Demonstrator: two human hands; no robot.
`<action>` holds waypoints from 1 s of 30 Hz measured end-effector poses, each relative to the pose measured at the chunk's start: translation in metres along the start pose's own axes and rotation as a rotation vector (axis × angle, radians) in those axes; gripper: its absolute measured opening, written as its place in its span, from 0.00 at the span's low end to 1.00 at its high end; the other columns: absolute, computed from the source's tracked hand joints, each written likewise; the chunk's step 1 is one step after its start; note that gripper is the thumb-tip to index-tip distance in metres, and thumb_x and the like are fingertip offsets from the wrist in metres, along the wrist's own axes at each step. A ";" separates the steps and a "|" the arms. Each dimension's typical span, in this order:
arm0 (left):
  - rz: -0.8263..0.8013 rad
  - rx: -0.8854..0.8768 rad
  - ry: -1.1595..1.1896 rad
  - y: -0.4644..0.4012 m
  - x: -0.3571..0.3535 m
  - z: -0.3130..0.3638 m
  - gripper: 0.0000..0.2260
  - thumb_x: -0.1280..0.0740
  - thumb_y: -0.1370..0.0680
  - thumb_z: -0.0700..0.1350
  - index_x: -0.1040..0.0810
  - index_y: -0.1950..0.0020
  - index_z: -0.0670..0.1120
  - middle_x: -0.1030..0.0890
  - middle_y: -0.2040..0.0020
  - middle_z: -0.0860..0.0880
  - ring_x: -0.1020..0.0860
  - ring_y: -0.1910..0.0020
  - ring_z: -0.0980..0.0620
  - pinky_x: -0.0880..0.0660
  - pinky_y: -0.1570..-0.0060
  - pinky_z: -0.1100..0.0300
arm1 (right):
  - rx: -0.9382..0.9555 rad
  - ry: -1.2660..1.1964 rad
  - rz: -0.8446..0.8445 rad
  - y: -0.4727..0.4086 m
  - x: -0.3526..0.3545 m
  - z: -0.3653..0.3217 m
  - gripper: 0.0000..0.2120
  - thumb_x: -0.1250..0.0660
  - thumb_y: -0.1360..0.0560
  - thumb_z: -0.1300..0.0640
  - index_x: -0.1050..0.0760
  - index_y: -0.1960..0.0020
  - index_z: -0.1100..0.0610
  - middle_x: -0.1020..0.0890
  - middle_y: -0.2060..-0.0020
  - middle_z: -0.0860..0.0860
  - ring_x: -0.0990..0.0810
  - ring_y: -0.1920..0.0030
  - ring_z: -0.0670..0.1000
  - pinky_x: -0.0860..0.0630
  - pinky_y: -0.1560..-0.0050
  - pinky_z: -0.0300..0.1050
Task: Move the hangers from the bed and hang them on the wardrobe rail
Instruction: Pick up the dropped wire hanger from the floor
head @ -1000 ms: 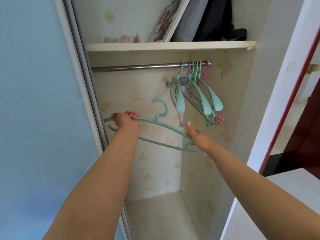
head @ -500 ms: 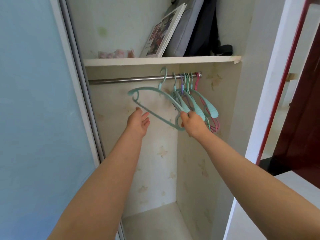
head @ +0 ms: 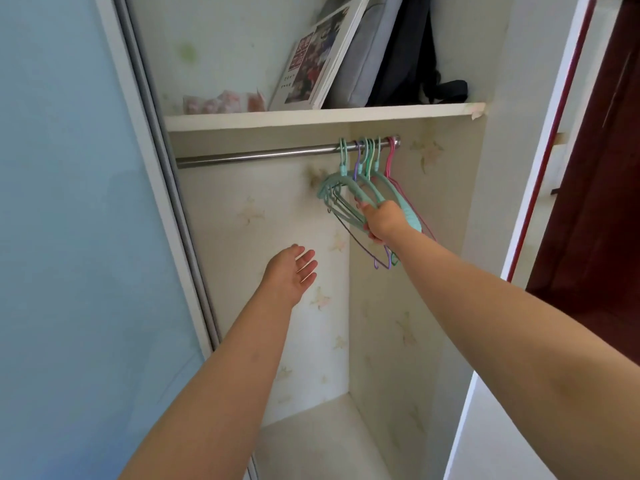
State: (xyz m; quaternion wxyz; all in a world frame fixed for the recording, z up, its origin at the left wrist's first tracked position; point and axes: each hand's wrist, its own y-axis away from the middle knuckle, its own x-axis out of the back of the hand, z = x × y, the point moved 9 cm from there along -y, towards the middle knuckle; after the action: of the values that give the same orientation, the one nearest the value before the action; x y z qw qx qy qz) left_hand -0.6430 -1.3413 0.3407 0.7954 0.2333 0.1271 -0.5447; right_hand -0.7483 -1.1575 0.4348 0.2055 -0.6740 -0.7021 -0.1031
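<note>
A metal rail [head: 256, 155] runs across the wardrobe under a white shelf. Several plastic hangers, teal, purple and pink, hang bunched at its right end. The leftmost is a teal hanger [head: 343, 181], its hook over the rail. My right hand [head: 382, 221] grips the lower end of this teal hanger, fingers curled round it, among the other hangers [head: 388, 174]. My left hand [head: 292, 275] is lower and to the left, fingers relaxed, palm up, holding nothing.
The white shelf [head: 311, 116] above the rail bears a book [head: 318, 57], a grey bag and a dark bag. A blue sliding door [head: 69, 202] stands on the left. A dark red door [head: 595, 168] lies to the right. The wardrobe floor [head: 318, 441] is below.
The teal hanger's hook went onto the rail and it swung in beside the others. My left hand let go of it and dropped away; my right hand kept its grip.
</note>
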 end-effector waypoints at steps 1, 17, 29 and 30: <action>0.000 0.012 -0.015 -0.002 0.001 -0.009 0.10 0.42 0.18 0.47 0.26 0.42 0.45 0.19 0.51 0.49 0.22 0.52 0.51 0.29 0.49 0.54 | -0.008 -0.052 0.022 0.000 0.001 0.008 0.15 0.42 0.20 0.51 0.27 0.48 0.63 0.21 0.59 0.60 0.23 0.71 0.52 0.22 0.70 0.44; -0.124 0.512 -0.439 0.089 -0.060 -0.359 0.07 0.41 0.19 0.42 0.27 0.56 0.48 0.22 0.59 0.49 0.24 0.60 0.53 0.30 0.58 0.60 | -0.555 -0.183 -0.019 0.237 0.095 0.380 0.04 0.39 0.22 0.57 0.28 0.50 0.57 0.19 0.61 0.53 0.21 0.68 0.51 0.24 0.67 0.41; -0.165 0.834 -0.616 0.281 -0.139 -0.647 0.05 0.39 0.20 0.42 0.26 0.56 0.48 0.21 0.59 0.50 0.23 0.60 0.53 0.29 0.58 0.59 | -1.013 -0.159 0.212 0.541 0.281 0.648 0.04 0.39 0.22 0.60 0.25 0.51 0.57 0.18 0.61 0.53 0.21 0.68 0.49 0.25 0.67 0.42; -0.150 0.837 -0.602 0.293 -0.146 -0.664 0.06 0.38 0.20 0.41 0.26 0.56 0.48 0.21 0.59 0.50 0.23 0.60 0.53 0.29 0.59 0.59 | -1.018 -0.148 0.225 0.556 0.290 0.661 0.04 0.39 0.22 0.59 0.25 0.51 0.56 0.18 0.61 0.52 0.20 0.67 0.49 0.26 0.66 0.42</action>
State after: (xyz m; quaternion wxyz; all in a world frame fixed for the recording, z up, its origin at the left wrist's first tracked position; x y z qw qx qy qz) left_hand -0.3919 -0.7978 -0.0952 0.5941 0.3547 -0.3193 -0.6475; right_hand -0.2994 -0.5774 -0.1064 -0.1882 -0.7653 -0.4990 -0.3604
